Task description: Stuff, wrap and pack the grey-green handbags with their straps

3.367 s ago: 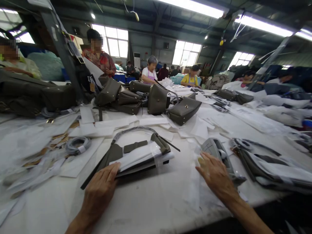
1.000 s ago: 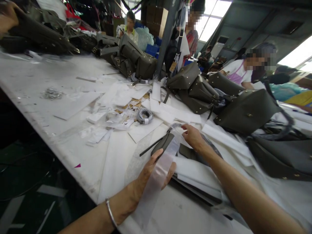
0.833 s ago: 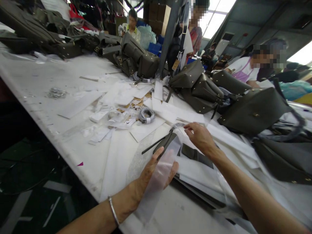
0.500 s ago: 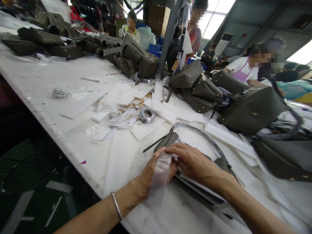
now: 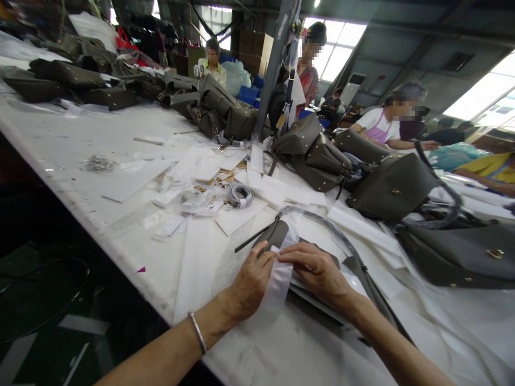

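A dark olive handbag (image 5: 275,234) lies on the table in front of me, its strap (image 5: 328,225) wrapped in clear film and arching behind it. Over the bag's near end hangs a translucent whitish plastic strip (image 5: 280,281). My left hand (image 5: 251,279), with a silver bangle on the wrist, is closed with thumb and fingers on the strip's left edge. Close beside it, my right hand (image 5: 317,269) pinches the same strip from the right, above the bag. The right palm covers part of the bag's body.
Several olive bags (image 5: 396,187) stand at the right, with more bags (image 5: 229,107) across the back. White sheets (image 5: 137,179), small tags and a grey wrapped coil (image 5: 240,195) lie mid-table. A metal post (image 5: 276,69) rises at the far edge. Co-workers (image 5: 380,123) sit beyond.
The left hand has turned, so its back now faces me, and both hands' fingertips meet on the strip. The strip hangs further right of the left hand. The view has tilted up slightly.
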{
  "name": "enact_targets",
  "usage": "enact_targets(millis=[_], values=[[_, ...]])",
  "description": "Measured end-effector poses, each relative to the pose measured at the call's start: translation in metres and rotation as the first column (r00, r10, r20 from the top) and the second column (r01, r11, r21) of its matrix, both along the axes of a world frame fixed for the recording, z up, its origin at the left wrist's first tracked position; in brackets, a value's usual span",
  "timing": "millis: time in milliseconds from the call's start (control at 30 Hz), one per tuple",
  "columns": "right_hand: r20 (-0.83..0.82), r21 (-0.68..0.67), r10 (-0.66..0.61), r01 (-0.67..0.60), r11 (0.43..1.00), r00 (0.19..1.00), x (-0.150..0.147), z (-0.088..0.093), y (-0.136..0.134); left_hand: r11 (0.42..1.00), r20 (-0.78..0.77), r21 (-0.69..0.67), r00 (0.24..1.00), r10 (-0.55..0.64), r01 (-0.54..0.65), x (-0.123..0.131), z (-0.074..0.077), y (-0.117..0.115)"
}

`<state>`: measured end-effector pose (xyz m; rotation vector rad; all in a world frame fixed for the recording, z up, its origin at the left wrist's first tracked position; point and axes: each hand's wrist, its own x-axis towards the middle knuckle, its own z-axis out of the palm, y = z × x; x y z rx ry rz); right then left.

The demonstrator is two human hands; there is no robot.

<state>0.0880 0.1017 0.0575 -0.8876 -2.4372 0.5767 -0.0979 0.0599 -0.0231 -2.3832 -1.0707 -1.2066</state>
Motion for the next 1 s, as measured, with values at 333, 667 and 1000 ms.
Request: enact_targets(millis=[333, 667, 1000], values=[[0.154, -0.117, -0.066, 0.084, 0.989, 0.986, 0.007, 0.008, -0.015, 0.996, 0.067, -0.072, 0.997, -0.046, 0.051, -0.002, 0.012, -0.001], [0.037, 0.592, -0.147, 0.097, 0.8, 0.988, 0.019, 0.017, -0.087, 0.984, 0.105, -0.157, 0.992, -0.065, 0.081, -0.009, 0.006, 0.004], [-0.197, 0.018, -0.472, 0.485, 0.874, 0.859, 0.07, -0.093, -0.079, 0.979, 0.37, -0.193, 0.929, 0.011, 0.065, -0.018, 0.002, 0.012]])
